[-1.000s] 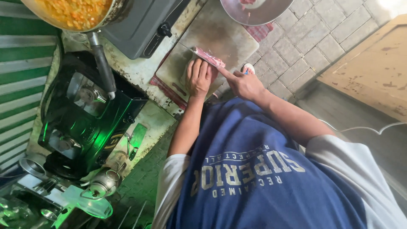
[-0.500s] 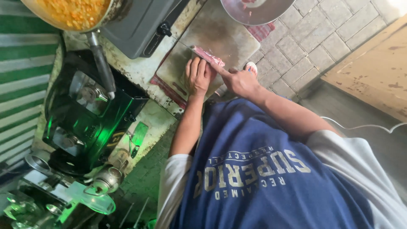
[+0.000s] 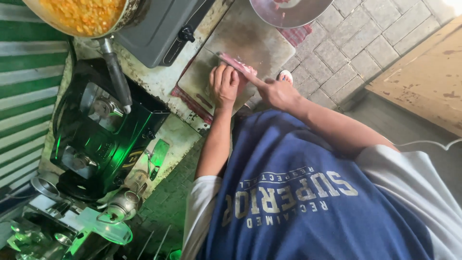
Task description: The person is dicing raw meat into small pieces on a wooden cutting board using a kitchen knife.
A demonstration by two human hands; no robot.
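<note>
Two hands worked on grey cutting board (image 3: 207, 77). Left hand (image 3: 224, 85) lay flat, fingers curled, pressing pink meat strip (image 3: 236, 63), long and thin, slick-looking. Strip sat at 12 o'clock from left hand, touching fingertips. Right hand (image 3: 275, 91), at 3 o'clock from left, was closed, forefinger extended to strip's end; whether it gripped a handle could not be told. Board was worn, rectangular, rounded corners, on red cloth (image 3: 192, 102). Farther, 12 o'clock: round metal plate (image 3: 288, 12). At 10 o'clock: pan (image 3: 84, 17) of orange food.
</note>
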